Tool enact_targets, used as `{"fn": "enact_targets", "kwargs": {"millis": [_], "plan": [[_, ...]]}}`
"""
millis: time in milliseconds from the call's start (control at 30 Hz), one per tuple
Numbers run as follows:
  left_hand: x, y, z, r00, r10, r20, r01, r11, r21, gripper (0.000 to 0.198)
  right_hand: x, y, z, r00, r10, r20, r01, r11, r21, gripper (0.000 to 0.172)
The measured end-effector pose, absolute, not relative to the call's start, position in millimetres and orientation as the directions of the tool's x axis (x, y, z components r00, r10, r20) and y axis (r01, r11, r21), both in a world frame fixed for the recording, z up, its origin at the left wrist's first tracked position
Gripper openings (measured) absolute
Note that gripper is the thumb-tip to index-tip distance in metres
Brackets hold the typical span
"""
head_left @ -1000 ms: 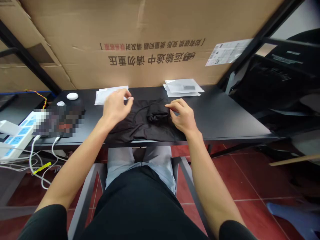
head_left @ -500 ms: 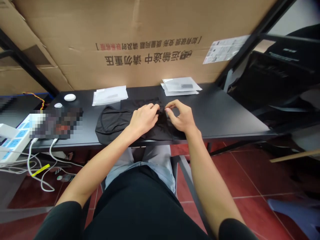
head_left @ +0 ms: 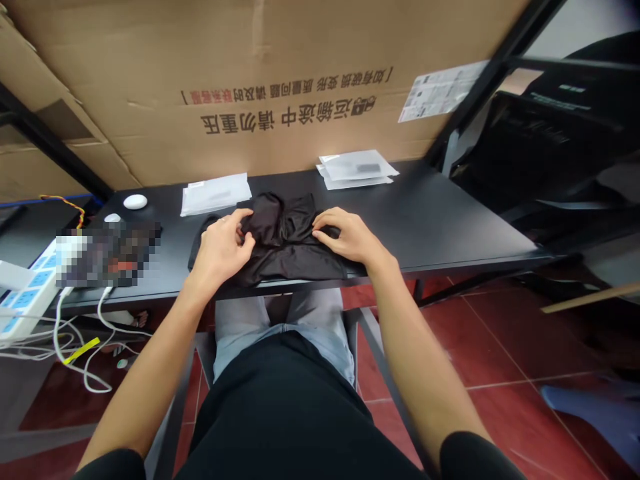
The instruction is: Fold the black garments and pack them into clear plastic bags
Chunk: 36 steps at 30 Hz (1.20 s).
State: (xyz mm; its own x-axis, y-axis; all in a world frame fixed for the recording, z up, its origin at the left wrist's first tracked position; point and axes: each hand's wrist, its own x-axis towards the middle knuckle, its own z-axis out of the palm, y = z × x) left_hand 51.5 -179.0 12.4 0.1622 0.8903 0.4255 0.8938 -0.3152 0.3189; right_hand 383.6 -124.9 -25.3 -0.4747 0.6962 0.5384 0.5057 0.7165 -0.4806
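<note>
A black garment lies bunched on the black table in front of me. My left hand pinches a fold of the cloth at its left side, thumb and fingers closed on it. At the cloth's right side, my right hand rests with its fingers curled and gripping the fabric. The two hands are a short way apart, with the raised fold between them.
Clear plastic bags lie at the back of the table, one stack on the left and one on the right. A white power strip with cables sits far left. A large cardboard box stands behind. Black shelving is on the right.
My left hand went from the left bag to the middle of the garment, then pulled a fold back leftward. My right hand stayed on the cloth's right side. The garment is now more bunched.
</note>
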Motion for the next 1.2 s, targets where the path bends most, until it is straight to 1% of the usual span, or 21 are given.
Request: {"fn": "enact_targets", "kwargs": {"millis": [67, 167, 267, 367, 500, 667, 800, 867, 967, 1100, 1200], "plan": [[45, -185, 11, 0.157, 0.874, 0.46, 0.9, -0.318, 0.297, 0.037, 383, -125, -25, -0.469, 0.701, 0.538, 0.508, 0.712, -0.485, 0.012], [54, -190, 12, 0.226, 0.835, 0.501, 0.888, -0.389, 0.247, 0.038, 383, -125, -26, -0.469, 0.702, 0.536, 0.516, 0.711, -0.478, 0.013], [74, -186, 15, 0.314, 0.83, 0.461, 0.873, -0.444, 0.203, 0.038, 382, -126, -26, -0.465, 0.704, 0.537, 0.525, 0.707, -0.473, 0.015], [91, -174, 15, 0.318, 0.859, 0.401, 0.894, -0.412, 0.173, 0.037, 381, -127, -26, -0.455, 0.712, 0.535, 0.53, 0.699, -0.48, 0.014], [96, -162, 12, 0.268, 0.896, 0.354, 0.924, -0.343, 0.169, 0.034, 381, -128, -26, -0.451, 0.72, 0.527, 0.537, 0.691, -0.484, 0.014], [77, -160, 20, 0.147, 0.906, 0.396, 0.924, -0.269, 0.274, 0.041, 381, -126, -26, -0.448, 0.726, 0.521, 0.535, 0.685, -0.494, 0.015], [42, -166, 31, -0.015, 0.895, 0.446, 0.946, -0.131, 0.295, 0.046, 381, -126, -26, -0.448, 0.725, 0.522, 0.534, 0.686, -0.495, 0.015], [19, -169, 31, -0.093, 0.893, 0.44, 0.954, -0.045, 0.295, 0.046, 381, -126, -26, -0.449, 0.722, 0.526, 0.533, 0.689, -0.491, 0.015], [-14, -174, 22, -0.166, 0.898, 0.407, 0.955, 0.044, 0.294, 0.046, 381, -126, -25, -0.455, 0.72, 0.524, 0.532, 0.692, -0.489, 0.014], [-43, -179, 6, -0.189, 0.924, 0.332, 0.944, 0.078, 0.32, 0.048, 382, -127, -25, -0.449, 0.728, 0.517, 0.54, 0.683, -0.492, 0.012], [-47, -176, 4, -0.132, 0.924, 0.359, 0.949, 0.013, 0.314, 0.052, 382, -126, -25, -0.405, 0.735, 0.544, 0.558, 0.67, -0.49, 0.011]]}}
